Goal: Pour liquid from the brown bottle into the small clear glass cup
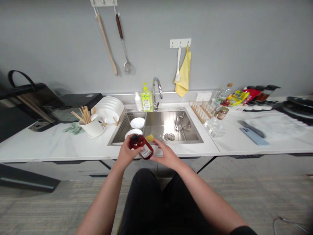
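Observation:
My left hand (127,152) is wrapped round a dark red bottle (141,146) with a black cap and a white label. The bottle is tilted, its cap toward the upper left, in front of the sink's near edge. Beside the bottle's base is my right hand (166,154), fingers apart and curved, the thumb close to or touching the base. Just past its fingertips shows a yellow sponge (149,138); whether they touch it I cannot tell. Two white bowls, one farther back (137,123) and one nearer (133,133), sit in the sink's left part, the nearer partly hidden by my left hand.
A steel sink (156,118) with a faucet (156,93) lies ahead. Behind it stand a green pump bottle (146,100) and a white bottle (138,101). Racked plates (107,109) and a chopstick holder (91,127) are left; a wooden rack (201,111), glass jar (222,113) and phone (254,136) right.

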A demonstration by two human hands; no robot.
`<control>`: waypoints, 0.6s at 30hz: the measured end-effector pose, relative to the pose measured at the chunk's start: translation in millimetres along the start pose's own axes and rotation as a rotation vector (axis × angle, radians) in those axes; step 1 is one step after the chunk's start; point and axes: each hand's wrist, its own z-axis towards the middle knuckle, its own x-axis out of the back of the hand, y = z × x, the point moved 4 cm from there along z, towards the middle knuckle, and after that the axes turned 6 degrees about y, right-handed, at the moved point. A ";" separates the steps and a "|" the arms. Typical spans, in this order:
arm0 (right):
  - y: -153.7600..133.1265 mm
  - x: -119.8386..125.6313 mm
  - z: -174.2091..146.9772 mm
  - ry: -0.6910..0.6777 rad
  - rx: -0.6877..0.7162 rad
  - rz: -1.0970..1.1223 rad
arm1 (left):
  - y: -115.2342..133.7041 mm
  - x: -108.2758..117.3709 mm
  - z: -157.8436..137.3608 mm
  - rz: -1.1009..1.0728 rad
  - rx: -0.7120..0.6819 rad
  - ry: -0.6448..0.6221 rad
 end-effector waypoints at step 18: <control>-36.0 11.0 -13.8 -0.278 0.024 0.208 | 86.9 -28.4 -32.1 0.279 -0.455 -0.373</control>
